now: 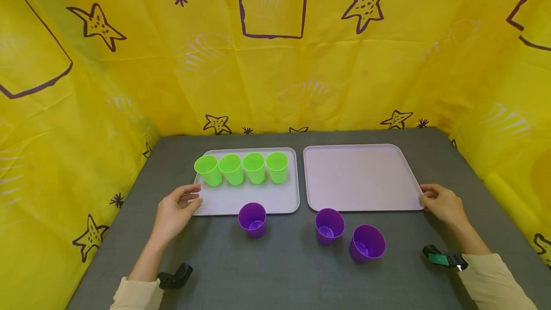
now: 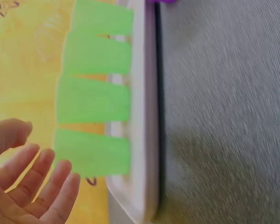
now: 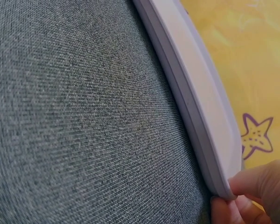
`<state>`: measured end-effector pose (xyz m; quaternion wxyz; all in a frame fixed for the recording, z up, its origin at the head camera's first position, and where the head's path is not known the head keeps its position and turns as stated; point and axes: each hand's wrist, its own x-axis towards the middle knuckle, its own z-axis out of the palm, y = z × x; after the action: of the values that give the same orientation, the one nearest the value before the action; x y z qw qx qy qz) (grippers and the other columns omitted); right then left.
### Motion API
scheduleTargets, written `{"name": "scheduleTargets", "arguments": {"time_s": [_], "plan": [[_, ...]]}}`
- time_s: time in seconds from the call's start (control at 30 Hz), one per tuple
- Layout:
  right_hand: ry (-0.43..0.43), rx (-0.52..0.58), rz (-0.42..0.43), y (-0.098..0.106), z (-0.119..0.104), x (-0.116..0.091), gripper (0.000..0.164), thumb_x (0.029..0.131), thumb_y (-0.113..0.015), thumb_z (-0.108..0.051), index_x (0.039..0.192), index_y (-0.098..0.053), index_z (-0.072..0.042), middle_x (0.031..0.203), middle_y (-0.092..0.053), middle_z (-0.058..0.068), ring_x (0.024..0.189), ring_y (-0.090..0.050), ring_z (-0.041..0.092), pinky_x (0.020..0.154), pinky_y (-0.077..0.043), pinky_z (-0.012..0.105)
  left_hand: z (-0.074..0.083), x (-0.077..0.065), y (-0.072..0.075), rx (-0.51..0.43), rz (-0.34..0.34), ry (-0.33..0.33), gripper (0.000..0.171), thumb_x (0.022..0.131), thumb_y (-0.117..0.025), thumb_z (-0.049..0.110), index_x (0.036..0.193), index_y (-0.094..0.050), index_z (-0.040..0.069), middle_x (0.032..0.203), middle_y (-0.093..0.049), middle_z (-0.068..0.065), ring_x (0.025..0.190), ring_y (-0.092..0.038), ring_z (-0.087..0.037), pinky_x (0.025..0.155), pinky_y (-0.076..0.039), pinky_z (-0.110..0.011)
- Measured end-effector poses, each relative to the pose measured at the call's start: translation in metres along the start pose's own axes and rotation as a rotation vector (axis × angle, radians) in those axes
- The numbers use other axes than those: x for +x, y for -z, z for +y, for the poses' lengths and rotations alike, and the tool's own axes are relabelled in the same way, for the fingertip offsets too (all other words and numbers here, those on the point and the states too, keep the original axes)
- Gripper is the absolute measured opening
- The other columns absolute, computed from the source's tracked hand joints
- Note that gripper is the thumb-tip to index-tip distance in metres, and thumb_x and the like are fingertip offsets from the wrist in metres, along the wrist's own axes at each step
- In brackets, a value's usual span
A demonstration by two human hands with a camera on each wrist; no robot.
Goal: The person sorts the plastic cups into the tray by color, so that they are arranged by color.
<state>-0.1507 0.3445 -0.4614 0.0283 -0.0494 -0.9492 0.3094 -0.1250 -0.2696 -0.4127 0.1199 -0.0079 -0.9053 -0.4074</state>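
Several green cups [image 1: 254, 168] stand upright in a row along the back of the left tray [image 1: 228, 202]. My left hand [image 1: 175, 212] is beside that tray's left edge. In the left wrist view its fingers [image 2: 46, 182] are spread and loosely bent, holding nothing, close to the nearest green cup [image 2: 92, 151]. My right hand [image 1: 443, 204] pinches the front right corner of the bare right tray [image 1: 359, 176]. The right wrist view shows the thumb on top of the tray rim [image 3: 219, 172] and fingers underneath. Three purple cups stand in front of the trays: left [image 1: 252, 221], middle [image 1: 329, 227] and right [image 1: 367, 244].
A dark grey cloth [image 1: 275, 276] covers the table. Yellow sheeting [image 1: 275, 71] with starfish drawings encloses the back and both sides. A narrow gap separates the two trays. Black wrist straps, the left [image 1: 175, 277] and the right [image 1: 445, 258], stick out from the forearms.
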Motion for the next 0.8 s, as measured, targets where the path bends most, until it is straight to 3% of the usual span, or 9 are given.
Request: {"name": "scheduleTargets", "arguments": {"time_s": [0.23, 0.37, 0.57, 0.8], "plan": [[-0.006, -0.001, 0.000, 0.000, 0.001, 0.002, 0.037, 0.082, -0.052, -0.014, 0.112, -0.056, 0.008, 0.086, -0.066, 0.018, 0.054, -0.057, 0.006, 0.049, -0.045, 0.020, 0.018, -0.005, -0.010, -0.130, -0.054, -0.086, 0.035, 0.081, -0.069, 0.011, 0.115, -0.060, 0.004, 0.114, -0.063, -0.012, 0.099, -0.062, -0.021, 0.083, -0.053, -0.026], [-0.001, -0.004, 0.006, 0.001, 0.001, 0.001, 0.037, 0.082, -0.052, -0.015, 0.111, -0.057, 0.008, 0.085, -0.066, 0.018, 0.053, -0.056, 0.005, 0.049, -0.043, 0.020, 0.026, -0.007, -0.020, -0.192, -0.094, -0.155, 0.041, 0.079, -0.070, 0.007, 0.118, -0.058, 0.004, 0.117, -0.061, -0.013, 0.104, -0.060, -0.024, 0.087, -0.051, -0.036], [-0.006, 0.004, 0.001, 0.002, -0.001, 0.000, 0.037, 0.082, -0.052, -0.015, 0.111, -0.057, 0.008, 0.086, -0.066, 0.019, 0.054, -0.056, 0.005, 0.049, -0.043, 0.020, 0.037, -0.012, -0.033, -0.226, -0.206, -0.184, 0.055, 0.075, -0.074, 0.007, 0.126, -0.053, 0.008, 0.126, -0.056, -0.008, 0.113, -0.055, -0.026, 0.092, -0.049, -0.041], [-0.013, 0.007, -0.010, 0.000, 0.000, 0.001, 0.038, 0.083, -0.052, -0.015, 0.113, -0.056, 0.008, 0.088, -0.066, 0.021, 0.054, -0.057, 0.004, 0.050, -0.045, 0.020, 0.060, -0.021, -0.039, -0.263, -0.339, -0.232, 0.072, 0.068, -0.078, 0.002, 0.131, -0.046, 0.002, 0.131, -0.051, -0.013, 0.117, -0.050, -0.034, 0.093, -0.046, -0.050]]}}
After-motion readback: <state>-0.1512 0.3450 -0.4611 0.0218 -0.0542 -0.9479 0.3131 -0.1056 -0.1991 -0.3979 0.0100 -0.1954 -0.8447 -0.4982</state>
